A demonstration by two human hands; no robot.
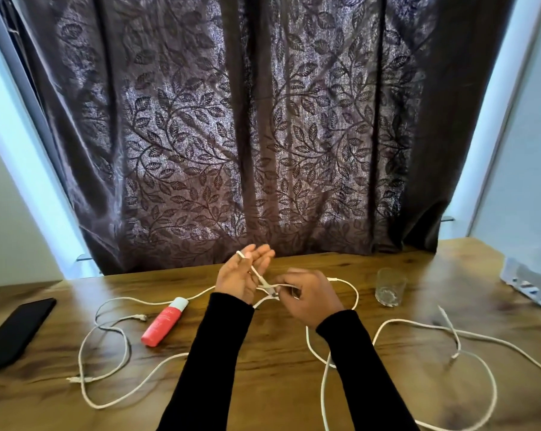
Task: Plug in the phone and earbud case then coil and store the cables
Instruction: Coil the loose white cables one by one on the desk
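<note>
My left hand (242, 275) is raised above the wooden table (263, 353), palm up, with a white cable end (256, 273) running across its fingers. My right hand (309, 295) pinches the same cable just right of it. White cables sprawl over the table: one loops on the left (107, 353), another curls on the right (418, 325). A black phone (17, 329) lies flat at the far left edge. No earbud case is visible.
A red and white tube (165, 321) lies left of my arms. A clear glass (390, 287) stands at the right. A white tray (530, 281) sits at the far right edge. A dark leaf-patterned curtain (263, 135) hangs behind the table.
</note>
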